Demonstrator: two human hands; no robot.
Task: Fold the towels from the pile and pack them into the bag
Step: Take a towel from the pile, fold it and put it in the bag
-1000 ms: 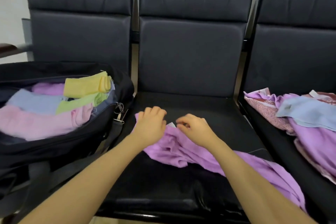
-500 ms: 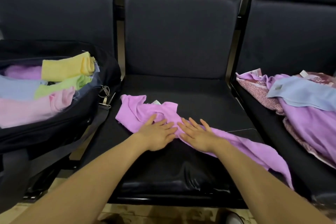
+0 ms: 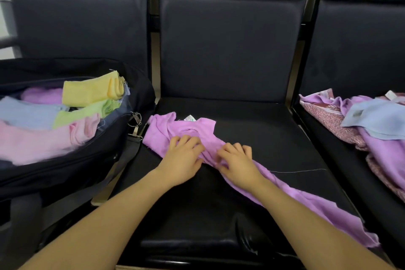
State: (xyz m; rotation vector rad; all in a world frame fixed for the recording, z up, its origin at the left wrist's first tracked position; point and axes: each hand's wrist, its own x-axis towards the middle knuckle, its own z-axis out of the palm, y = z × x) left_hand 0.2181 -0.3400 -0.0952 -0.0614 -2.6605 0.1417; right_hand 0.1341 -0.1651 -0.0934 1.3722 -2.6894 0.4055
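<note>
Because the purple towel (image 3: 188,131) lies bunched and twisted across the middle seat (image 3: 274,138), its long tail running toward the front right edge, a fold started now would likely trap the creases, and the tail could slide off the seat. Both hands rest on the towel's middle, palms down. The left hand (image 3: 183,158) has fingers curled into the cloth; the right hand (image 3: 237,161) does likewise, gathering it. The bag (image 3: 65,173), part filled, sits to the left; the pile (image 3: 372,123) to the right.
</note>
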